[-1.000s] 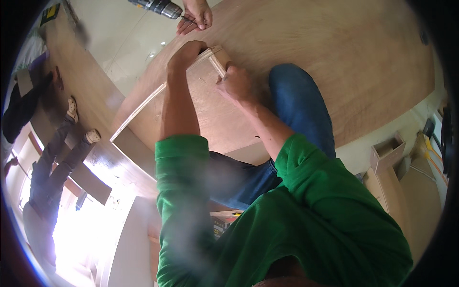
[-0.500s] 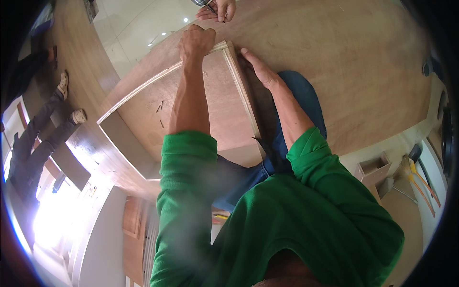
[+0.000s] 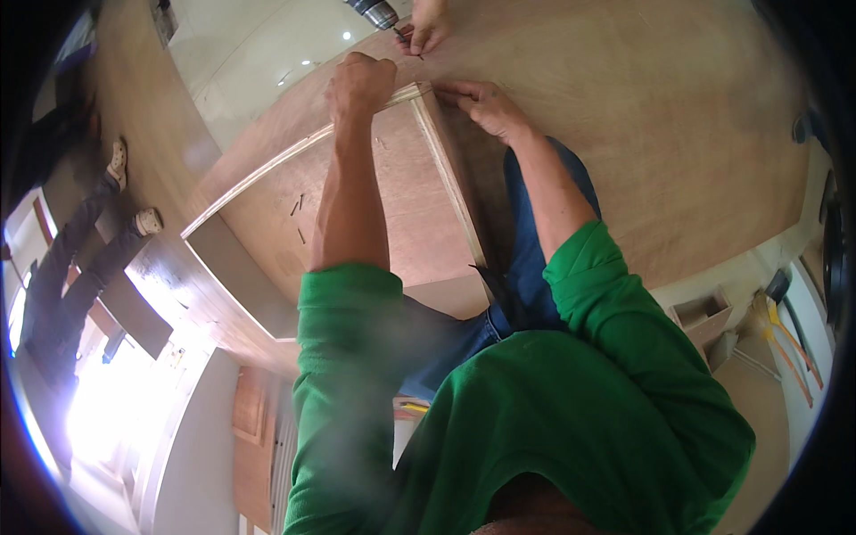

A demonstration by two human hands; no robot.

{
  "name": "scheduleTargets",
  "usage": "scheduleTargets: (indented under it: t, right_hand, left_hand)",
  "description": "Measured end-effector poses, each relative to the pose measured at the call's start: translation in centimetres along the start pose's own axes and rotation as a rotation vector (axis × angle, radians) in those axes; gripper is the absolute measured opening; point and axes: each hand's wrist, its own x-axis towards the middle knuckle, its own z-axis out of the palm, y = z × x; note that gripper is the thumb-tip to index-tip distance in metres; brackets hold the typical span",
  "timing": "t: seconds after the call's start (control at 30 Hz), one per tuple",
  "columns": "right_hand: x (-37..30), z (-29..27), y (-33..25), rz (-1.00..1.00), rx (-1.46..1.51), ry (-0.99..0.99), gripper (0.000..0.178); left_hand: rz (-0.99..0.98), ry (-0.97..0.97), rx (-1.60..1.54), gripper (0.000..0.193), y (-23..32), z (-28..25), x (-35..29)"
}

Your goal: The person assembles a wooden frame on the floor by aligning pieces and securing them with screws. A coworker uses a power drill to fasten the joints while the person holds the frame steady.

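My left hand [image 3: 361, 87] is curled closed over the far edge of an open plywood box [image 3: 448, 169] in front of me. At the box's far right corner, my right hand [image 3: 481, 107] has its fingers stretched toward the outer face, seemingly touching it. Just beyond that corner, another person's hand [image 3: 430, 27] holds a thin screw [image 3: 416, 55] at the tip of a power drill [image 3: 376, 12]. Several loose screws [image 3: 300, 235] lie inside the box. My left fingertips are hidden behind the edge.
A large plywood sheet [image 3: 678, 134] spreads to the right of the box. Shiny floor tiles [image 3: 259, 45] lie beyond it. At the left stands someone in light clogs [image 3: 147, 221]. A small wooden box [image 3: 700, 312] and yellow-handled tools [image 3: 774, 321] are at the lower right.
My right hand has turned inward, bringing its fingers to the box's corner. The other person's hand has come nearer the corner, and more of the drill shows. My left hand has barely moved.
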Motion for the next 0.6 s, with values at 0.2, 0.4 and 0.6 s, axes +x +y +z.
scheduleTargets:
  t: [0.2,0.4,0.6]
  right_hand:
    - [0.3,-0.9,1.1,-0.027,0.983,0.538,0.035]
    - [4.6,-2.5,-0.7,-0.248,1.424,0.597,0.042]
    - [6.4,4.1,0.4,0.027,1.380,0.394,0.040]
  left_hand:
    - [-0.025,0.029,-0.014,0.030,0.4,-0.3,-0.7]
    - [-0.077,0.008,-0.029,0.027,1.5,-0.9,-1.5]
    - [-0.104,0.017,-0.075,0.029,1.5,-0.4,-1.3]
